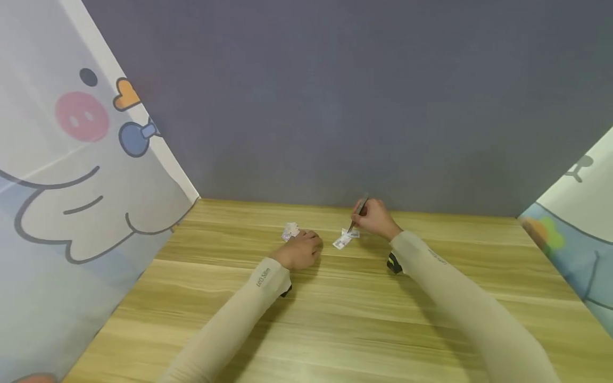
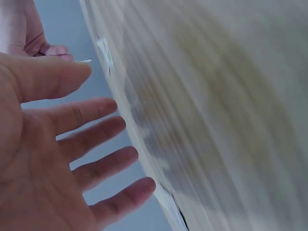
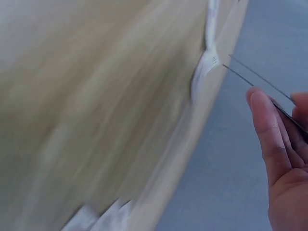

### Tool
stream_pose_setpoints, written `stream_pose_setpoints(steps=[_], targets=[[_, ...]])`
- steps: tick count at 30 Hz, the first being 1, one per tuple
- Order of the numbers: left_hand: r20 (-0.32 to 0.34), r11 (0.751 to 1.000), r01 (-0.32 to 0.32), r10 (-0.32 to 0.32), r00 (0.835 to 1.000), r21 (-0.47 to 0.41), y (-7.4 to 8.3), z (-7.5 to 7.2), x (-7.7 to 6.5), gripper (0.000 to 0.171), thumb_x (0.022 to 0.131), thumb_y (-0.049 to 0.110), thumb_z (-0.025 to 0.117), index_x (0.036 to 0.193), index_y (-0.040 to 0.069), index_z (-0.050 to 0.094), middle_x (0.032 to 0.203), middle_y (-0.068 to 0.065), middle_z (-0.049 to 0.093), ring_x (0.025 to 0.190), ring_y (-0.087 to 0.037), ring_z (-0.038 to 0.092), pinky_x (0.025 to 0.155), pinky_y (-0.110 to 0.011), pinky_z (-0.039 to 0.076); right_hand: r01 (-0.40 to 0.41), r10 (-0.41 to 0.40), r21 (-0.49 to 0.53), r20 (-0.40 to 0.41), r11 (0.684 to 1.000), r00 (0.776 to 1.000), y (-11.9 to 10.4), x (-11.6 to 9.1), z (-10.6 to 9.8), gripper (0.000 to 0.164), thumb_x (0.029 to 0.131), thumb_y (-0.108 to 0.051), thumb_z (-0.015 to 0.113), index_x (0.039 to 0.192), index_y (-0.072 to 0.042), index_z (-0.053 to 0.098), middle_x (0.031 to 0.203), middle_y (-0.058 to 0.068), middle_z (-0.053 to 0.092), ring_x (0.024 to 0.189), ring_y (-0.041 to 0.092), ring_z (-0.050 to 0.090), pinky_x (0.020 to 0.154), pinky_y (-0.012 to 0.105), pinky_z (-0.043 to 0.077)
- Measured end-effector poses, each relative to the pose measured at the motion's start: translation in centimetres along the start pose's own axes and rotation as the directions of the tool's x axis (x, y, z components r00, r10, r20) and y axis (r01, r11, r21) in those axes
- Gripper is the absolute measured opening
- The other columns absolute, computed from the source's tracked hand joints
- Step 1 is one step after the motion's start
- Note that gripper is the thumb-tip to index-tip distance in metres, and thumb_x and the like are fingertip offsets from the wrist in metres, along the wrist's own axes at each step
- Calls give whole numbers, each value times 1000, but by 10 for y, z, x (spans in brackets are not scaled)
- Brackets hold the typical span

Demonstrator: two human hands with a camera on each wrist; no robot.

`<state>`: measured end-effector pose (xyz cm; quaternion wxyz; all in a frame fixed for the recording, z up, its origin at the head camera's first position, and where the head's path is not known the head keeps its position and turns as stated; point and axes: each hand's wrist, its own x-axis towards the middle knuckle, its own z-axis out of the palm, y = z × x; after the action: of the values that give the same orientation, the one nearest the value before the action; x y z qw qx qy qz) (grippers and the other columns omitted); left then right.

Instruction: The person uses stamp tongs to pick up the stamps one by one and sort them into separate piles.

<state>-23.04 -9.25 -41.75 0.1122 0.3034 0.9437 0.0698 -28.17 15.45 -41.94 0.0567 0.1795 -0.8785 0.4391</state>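
Note:
My right hand [image 1: 377, 219] holds a pair of dark tweezers [image 1: 362, 205], pointing down at two small printed paper slips. One slip [image 1: 341, 242] lies slanted and overlaps the other slip [image 1: 355, 233]. In the right wrist view, the tips of the tweezers [image 3: 240, 76] stand apart, close beside a slip [image 3: 208, 62]. My left hand [image 1: 303, 251] is low over the table with nothing in it, its fingers spread and nearly straight in the left wrist view. Just beyond it lies a loose cluster of similar slips [image 1: 290, 231], partly covered by that hand.
The wood-grain table [image 1: 325, 330] ends at a plain grey wall [image 1: 335, 106]. Cartoon-printed cloth [image 1: 43, 159] hangs along the left side, with another printed cloth [image 1: 579, 239] on the right. A dark band [image 1: 394, 264] shows under the right cuff.

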Motion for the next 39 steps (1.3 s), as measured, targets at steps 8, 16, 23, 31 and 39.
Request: stream_pose_setpoints(steps=[8,16,23,31,39], targets=[[31,998,-50,49,998,44,23,6,11,41,101,26,47,140,15,47,141,0,41,128,-21,36,102,-51,36,-18,18,4,12,1000,1000,10,-9,-3,6,87,-6,62,81,-4,63,69,10,67,63,28,67,55,32,56],[60,999,-19,17,998,34,31,8,14,42,100,29,47,141,18,47,143,4,39,130,-19,34,105,-51,32,-5,5,-3,24,1000,1000,11,-9,5,4,87,-5,62,83,-4,62,70,11,67,59,24,66,52,31,55],[62,999,-11,9,998,38,31,10,16,44,99,30,50,141,19,46,143,4,39,131,-19,33,106,-50,30,20,-21,20,28,1000,999,5,-12,4,6,89,-5,61,86,0,60,74,12,67,63,22,67,56,32,56],[54,998,-22,19,998,53,31,10,16,45,99,31,50,142,18,45,144,4,39,132,-19,33,106,-48,31,5,-7,61,32,998,999,-18,-21,-16,6,92,-5,60,90,0,62,79,14,67,71,30,67,64,42,57],[50,999,-25,24,998,28,29,12,14,44,99,30,50,142,17,46,143,3,39,132,-20,32,107,-47,31,36,-35,46,-17,998,999,-23,-32,-48,4,91,-3,61,88,0,62,77,14,66,66,20,67,59,31,57]])
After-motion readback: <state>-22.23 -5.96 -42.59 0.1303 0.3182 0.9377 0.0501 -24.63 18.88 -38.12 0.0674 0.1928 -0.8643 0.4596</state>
